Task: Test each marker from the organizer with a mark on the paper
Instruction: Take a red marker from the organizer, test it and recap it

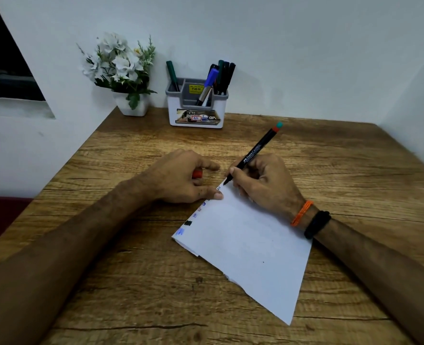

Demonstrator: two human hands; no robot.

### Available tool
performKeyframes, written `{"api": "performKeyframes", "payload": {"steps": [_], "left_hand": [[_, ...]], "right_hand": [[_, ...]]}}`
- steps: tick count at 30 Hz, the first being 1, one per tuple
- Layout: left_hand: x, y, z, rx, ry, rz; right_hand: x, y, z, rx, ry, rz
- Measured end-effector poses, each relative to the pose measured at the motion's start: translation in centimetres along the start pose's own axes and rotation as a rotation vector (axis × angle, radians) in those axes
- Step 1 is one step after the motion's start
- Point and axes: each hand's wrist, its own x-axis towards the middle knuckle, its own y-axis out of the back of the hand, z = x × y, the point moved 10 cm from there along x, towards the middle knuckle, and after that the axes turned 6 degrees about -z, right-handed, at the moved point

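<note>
The black marker point(252, 153) is light, stiff and smooth-barrelled; it is best held low near the nib, as the right hand point(263, 181) pinches it now, tip on the paper's point(250, 247) 11 o'clock corner. The sheet is thin and likely to slide, so the left hand point(178, 178) pins its edge with a thumb while its grip curls round a red cap point(197, 174). At 12 o'clock on the counter point(121, 270) stands the organizer point(196, 115), holding more markers.
</note>
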Motion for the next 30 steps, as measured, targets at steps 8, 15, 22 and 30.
{"api": "performKeyframes", "payload": {"steps": [8, 15, 22, 30], "left_hand": [[0.01, -0.03, 0.39, 0.055, 0.007, -0.02], [-0.17, 0.04, 0.52, 0.06, 0.017, -0.019], [-0.12, -0.01, 0.37, 0.071, 0.028, -0.022], [0.04, -0.16, 0.22, 0.077, 0.03, -0.028]], "right_hand": [[0.09, 0.19, 0.0, -0.009, 0.015, 0.017], [-0.01, -0.03, -0.55, -0.066, 0.071, 0.009], [-0.1, 0.17, -0.55, -0.071, 0.075, 0.024], [-0.01, 0.12, -0.44, -0.099, 0.072, 0.027]]}}
